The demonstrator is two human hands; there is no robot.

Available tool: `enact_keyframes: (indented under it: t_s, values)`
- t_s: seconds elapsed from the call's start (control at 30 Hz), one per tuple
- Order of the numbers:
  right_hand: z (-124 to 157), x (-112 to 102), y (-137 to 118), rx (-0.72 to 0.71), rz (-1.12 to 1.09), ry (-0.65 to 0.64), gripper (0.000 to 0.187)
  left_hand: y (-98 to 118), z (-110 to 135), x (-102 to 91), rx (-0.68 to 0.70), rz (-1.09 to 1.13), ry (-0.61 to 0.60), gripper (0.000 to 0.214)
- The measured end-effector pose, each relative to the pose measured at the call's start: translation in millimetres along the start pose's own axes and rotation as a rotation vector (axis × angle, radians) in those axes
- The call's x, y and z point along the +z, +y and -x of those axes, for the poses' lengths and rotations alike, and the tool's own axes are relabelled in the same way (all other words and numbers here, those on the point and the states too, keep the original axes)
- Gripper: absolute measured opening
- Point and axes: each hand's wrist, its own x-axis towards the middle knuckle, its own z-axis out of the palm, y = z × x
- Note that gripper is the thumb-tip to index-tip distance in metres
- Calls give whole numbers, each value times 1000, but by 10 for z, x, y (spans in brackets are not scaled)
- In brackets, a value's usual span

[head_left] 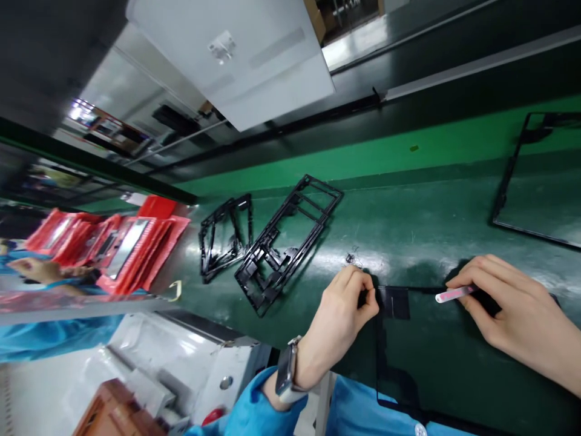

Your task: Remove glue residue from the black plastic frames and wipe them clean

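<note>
The left grip, that of the left hand, is pinched closed on the upper-left corner of a thin black frame, thumb against forefinger. The right grip, that of the right hand, is closed around a slim pink-and-white tool, the tool's pale end pointing left above the frame's far edge.

The left wrist, with a watch on it, slants up to the frame from its lower left, the blue sleeve pushed back. The right hand comes in from the frame's right side, back upward, fingers curled. The frame lies over the green surface, its near edge in front of blue clothing.

A small black tangle lies just beyond the frame's upper-left corner. Left of the frame are a long black frame assembly and smaller black frames; farther left, red packs stand in a row holding grey panels, a co-worker's hand near them. Well to its lower left sits a brown bin, contents unclear.
</note>
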Motion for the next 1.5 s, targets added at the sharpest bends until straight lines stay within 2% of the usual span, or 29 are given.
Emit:
enact_keyframes:
  t_s: [0.13, 0.23, 0.53, 0.7, 1.0, 1.27, 1.5]
  values:
    - [-8, -5, -9, -9, 13, 7, 9, -44, 67, -76, -115, 198, 26, 19]
    - [-7, -1, -4, -11, 18, 15, 9, -5, 101, -43, -134, 265, 49, 16]
    - [13, 11, 10, 5, 14, -1, 8, 234, 155, 156, -49, -4, 250, 8]
    - [7, 7, -1, 11, 8, 0, 9, 309, 198, 231, -92, -62, 316, 14]
    - [-7, 8, -15, 13, 7, 24, 10, 321, 184, 342, -164, -20, 319, 14]
    - [6, 4, -5, 19, 8, 4, 9, 355, 299, 314, -165, 22, 386, 16]
    - [-6, -2, -15, 8, 12, -13, 10, 348, 290, 309, -197, 11, 360, 14]
